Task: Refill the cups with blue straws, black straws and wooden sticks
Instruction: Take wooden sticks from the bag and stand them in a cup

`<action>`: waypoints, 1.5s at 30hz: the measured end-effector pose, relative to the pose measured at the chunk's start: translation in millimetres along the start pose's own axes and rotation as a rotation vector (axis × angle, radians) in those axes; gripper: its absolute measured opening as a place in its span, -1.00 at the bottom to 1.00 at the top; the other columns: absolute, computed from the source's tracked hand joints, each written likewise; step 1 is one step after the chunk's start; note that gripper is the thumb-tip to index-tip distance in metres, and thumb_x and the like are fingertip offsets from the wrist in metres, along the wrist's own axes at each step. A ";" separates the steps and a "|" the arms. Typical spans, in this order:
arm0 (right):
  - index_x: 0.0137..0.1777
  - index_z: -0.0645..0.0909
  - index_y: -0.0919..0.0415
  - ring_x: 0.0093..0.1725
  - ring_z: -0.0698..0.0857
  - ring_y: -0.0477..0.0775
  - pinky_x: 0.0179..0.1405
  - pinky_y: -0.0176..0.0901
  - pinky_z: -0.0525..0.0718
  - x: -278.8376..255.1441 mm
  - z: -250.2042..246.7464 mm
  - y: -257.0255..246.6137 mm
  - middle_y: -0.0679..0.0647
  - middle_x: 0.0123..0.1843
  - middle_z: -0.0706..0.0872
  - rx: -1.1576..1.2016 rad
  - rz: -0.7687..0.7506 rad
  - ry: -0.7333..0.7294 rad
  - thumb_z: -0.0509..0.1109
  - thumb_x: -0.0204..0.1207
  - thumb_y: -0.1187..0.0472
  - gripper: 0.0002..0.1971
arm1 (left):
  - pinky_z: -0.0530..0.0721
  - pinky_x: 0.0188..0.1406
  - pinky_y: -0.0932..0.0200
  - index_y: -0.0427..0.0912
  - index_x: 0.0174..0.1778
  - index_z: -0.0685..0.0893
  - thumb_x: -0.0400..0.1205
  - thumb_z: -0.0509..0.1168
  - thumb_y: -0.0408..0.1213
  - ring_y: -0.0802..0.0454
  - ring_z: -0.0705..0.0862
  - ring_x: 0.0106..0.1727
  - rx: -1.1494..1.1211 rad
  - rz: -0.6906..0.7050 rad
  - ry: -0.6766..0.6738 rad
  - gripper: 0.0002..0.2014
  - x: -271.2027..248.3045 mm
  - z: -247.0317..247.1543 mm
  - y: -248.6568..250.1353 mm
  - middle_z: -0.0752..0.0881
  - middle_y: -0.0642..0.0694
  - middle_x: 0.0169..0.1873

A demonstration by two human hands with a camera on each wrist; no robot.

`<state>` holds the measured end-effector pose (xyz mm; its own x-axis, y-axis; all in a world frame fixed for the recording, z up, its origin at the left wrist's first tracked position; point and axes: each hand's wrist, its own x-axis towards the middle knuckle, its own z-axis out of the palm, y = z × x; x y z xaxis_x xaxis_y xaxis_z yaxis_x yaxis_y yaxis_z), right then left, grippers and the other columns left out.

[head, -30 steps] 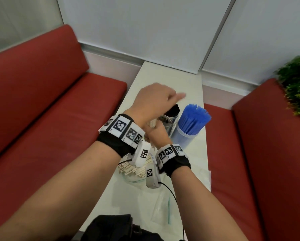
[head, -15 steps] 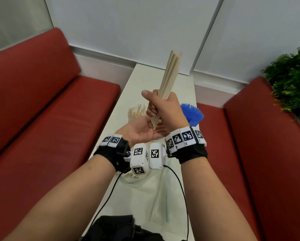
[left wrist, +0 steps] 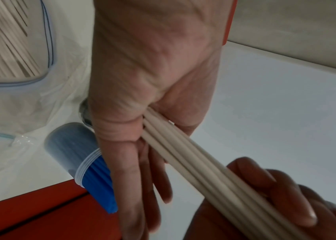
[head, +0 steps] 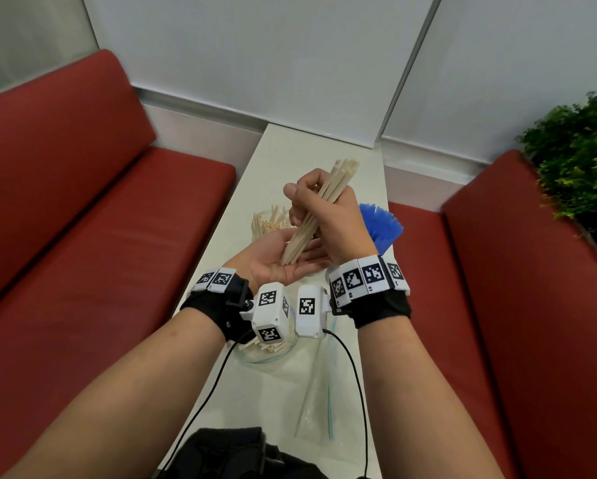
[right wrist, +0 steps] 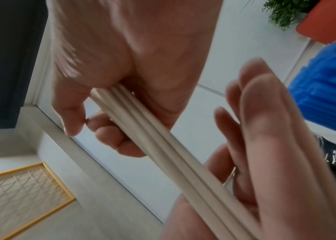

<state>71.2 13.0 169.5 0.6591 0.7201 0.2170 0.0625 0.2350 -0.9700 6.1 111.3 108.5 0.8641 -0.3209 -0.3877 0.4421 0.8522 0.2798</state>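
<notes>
Right hand (head: 328, 216) grips one wooden-stick bundle (head: 319, 209) | left hand (head: 283, 261) flat beneath | one blue-straw cup (head: 381, 229)

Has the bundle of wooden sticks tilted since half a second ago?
Yes. The wooden sticks in the right hand now lean further right, tips lower against the wall seam, lower ends resting on the open left hand.

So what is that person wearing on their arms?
Both arms are bare, no sleeves. Each wrist has a black band with white squares bearing black-and-white checker codes. A small white camera box sits on each wrist's inner side, and thin black cables hang down from them.
</notes>
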 end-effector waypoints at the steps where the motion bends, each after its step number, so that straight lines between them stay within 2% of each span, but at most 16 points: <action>1: -0.31 0.58 0.10 -0.45 0.54 0.10 -0.33 -0.08 0.60 0.8 0.0 -0.3 0.07 -0.47 0.55 0.004 0.003 0.001 0.61 0.48 0.16 -0.74 | 0.62 0.23 -0.16 -0.33 0.24 0.57 0.73 0.17 -0.15 -0.21 0.56 0.33 -0.010 0.008 0.007 -0.68 1.4 -2.1 -0.4 0.58 -0.27 0.24; 4: -0.44 0.54 0.09 -0.44 0.53 0.11 -0.28 -0.09 0.58 0.5 1.7 1.8 0.05 -0.51 0.53 -0.011 0.018 -0.009 0.56 0.52 0.19 -0.65 | 0.73 0.10 -0.14 -0.38 0.00 0.66 0.67 0.25 -0.22 -0.21 0.72 0.14 0.014 0.023 0.056 -0.75 3.3 -5.3 -2.4 0.71 -0.27 0.01; 6: -0.49 0.51 0.12 -0.38 0.59 0.14 -0.27 -0.17 0.61 -0.8 2.8 5.0 0.09 -0.50 0.56 -0.047 0.044 0.003 0.54 0.54 0.17 -0.60 | 0.84 -0.27 0.01 -0.38 -0.24 0.70 0.61 0.31 -0.26 -0.15 0.82 -0.21 -0.023 0.011 0.086 -0.77 5.5 -11.9 -1.4 0.74 -0.25 -0.29; 8: -0.47 0.54 0.16 -0.30 0.69 0.10 -0.31 -0.30 0.63 -1.9 0.6 6.9 0.17 -0.43 0.64 -0.111 0.089 0.007 0.53 0.57 0.16 -0.61 | 0.71 -0.62 0.27 -0.35 -0.35 0.72 0.65 0.30 -0.20 0.00 0.73 -0.50 -0.055 -0.022 0.127 -0.66 9.2 -24.9 1.9 0.67 -0.16 -0.50; 10: -0.38 0.64 0.23 -0.29 0.71 -0.04 -0.32 -0.37 0.62 -1.5 -5.3 6.1 0.17 -0.32 0.73 -0.222 0.149 -0.050 0.51 0.59 0.17 -0.69 | 0.45 -0.86 0.39 -0.35 -0.41 0.68 0.72 0.23 -0.12 0.07 0.58 -0.70 -0.092 -0.072 0.193 -0.54 11.6 -41.3 3.5 0.58 -0.14 -0.60; 14: -0.13 0.74 0.42 -0.25 0.77 0.03 -0.11 -0.03 0.80 5.0 -26.0 4.9 0.11 -0.26 0.82 -0.460 0.382 -0.227 0.53 0.58 0.23 -0.79 | 0.22 -0.96 0.38 -0.26 -0.26 0.50 0.74 0.21 -0.18 0.07 0.45 -0.78 -0.135 -0.023 0.359 -0.71 14.2 -73.7 -5.0 0.47 -0.16 -0.62; 18: 0.04 0.74 0.42 -0.21 0.88 0.24 0.01 0.06 0.84 10.9 -33.0 10.9 0.24 -0.18 0.87 -0.451 0.553 -0.305 0.59 0.52 0.26 -0.77 | 0.20 -0.91 0.41 -0.19 -0.15 0.47 0.75 0.18 -0.26 0.12 0.51 -0.65 -0.105 0.118 0.446 -0.83 19.6 -92.4 -12.4 0.45 -0.10 -0.58; 22: 0.03 0.76 0.47 -0.14 0.88 0.28 0.02 0.06 0.85 31.7 -33.7 12.5 0.26 -0.15 0.86 -0.400 0.494 -0.187 0.58 0.52 0.35 -0.82 | 0.51 -0.69 0.35 -0.33 -0.17 0.56 0.76 0.12 -0.31 0.01 0.57 -0.48 -0.008 0.233 0.636 -0.76 23.1 -100.2 -1.6 0.54 -0.19 -0.46; 26: -0.05 0.78 0.43 -0.18 0.87 0.27 -0.16 -0.14 0.86 66.8 -33.6 12.2 0.37 -0.13 0.84 -0.355 0.299 0.013 0.54 0.54 0.39 -0.92 | 0.57 -0.55 0.25 -0.33 -0.28 0.56 0.76 0.09 -0.32 -0.03 0.53 -0.38 0.355 0.143 0.830 -0.69 19.5 -119.4 5.3 0.54 -0.20 -0.38; 29: -0.16 0.79 0.34 -0.24 0.84 0.26 -0.09 -0.02 0.87 93.0 -26.5 26.4 0.32 -0.21 0.79 -0.403 0.214 0.112 0.52 0.53 0.41 -0.95 | 0.54 -0.55 0.27 -0.35 -0.31 0.61 0.67 0.13 -0.41 -0.03 0.53 -0.46 0.755 -0.015 0.912 -0.73 19.0 -131.6 5.2 0.59 -0.20 -0.42; 32: -0.22 0.78 0.25 -0.21 0.85 0.36 0.00 0.17 0.86 111.5 -19.7 51.4 0.31 -0.23 0.79 -0.488 0.256 0.125 0.51 0.52 0.39 -0.89 | 0.52 -0.43 0.25 -0.30 -0.24 0.73 0.66 0.18 -0.41 0.01 0.66 -0.42 1.097 -0.241 0.861 -0.75 21.7 -133.9 3.1 0.72 -0.14 -0.38; 35: -0.19 0.79 0.25 -0.23 0.87 0.33 -0.01 0.19 0.85 119.8 -15.0 79.2 0.32 -0.25 0.83 -0.621 0.307 0.096 0.49 0.52 0.34 -0.92 | 0.49 -0.43 0.31 -0.34 0.02 0.79 0.63 0.16 -0.50 0.05 0.71 -0.34 1.287 -0.341 0.739 -0.73 27.3 -133.3 1.5 0.78 -0.14 -0.24; 38: -0.10 0.80 0.36 -0.22 0.86 0.36 0.01 0.23 0.84 122.9 -10.7 105.9 0.40 -0.23 0.83 -0.702 0.355 0.064 0.47 0.53 0.33 -0.90 | 0.59 -0.20 0.20 -0.37 0.17 0.76 0.62 0.23 -0.44 -0.02 0.71 -0.16 1.457 -0.382 0.584 -0.72 30.3 -134.2 -0.1 0.81 -0.22 -0.02; 40: -0.07 0.79 0.37 -0.20 0.85 0.37 0.02 0.24 0.83 124.0 -9.9 121.4 0.39 -0.22 0.83 -0.752 0.375 0.046 0.47 0.56 0.31 -0.89 | 0.62 -0.08 0.12 -0.32 0.20 0.75 0.61 0.27 -0.42 -0.04 0.69 -0.11 1.575 -0.400 0.512 -0.72 33.0 -135.0 -3.1 0.79 -0.21 -0.02; 43: -0.06 0.79 0.30 -0.29 0.83 0.26 -0.08 0.19 0.84 124.9 -9.3 140.5 0.31 -0.25 0.83 -0.815 0.412 0.009 0.45 0.58 0.26 -0.88 | 0.63 0.14 0.10 -0.22 0.17 0.73 0.62 0.28 -0.39 -0.11 0.70 0.14 1.829 -0.364 0.511 -0.76 37.2 -141.2 -12.1 0.72 -0.17 0.08; 45: -0.05 0.80 0.24 -0.22 0.84 0.22 -0.03 0.13 0.83 125.0 -8.1 153.3 0.27 -0.19 0.85 -0.886 0.432 -0.043 0.46 0.57 0.22 -0.88 | 0.59 0.26 0.09 -0.27 0.28 0.67 0.65 0.22 -0.37 -0.14 0.65 0.28 1.985 -0.325 0.535 -0.70 41.5 -151.0 -21.7 0.69 -0.19 0.23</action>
<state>169.3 133.7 47.0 0.7306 0.6563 -0.1881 0.3737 -0.6150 -0.6943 -4.0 141.9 -46.2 0.7418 0.1013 -0.6629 0.4459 -0.8128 0.3748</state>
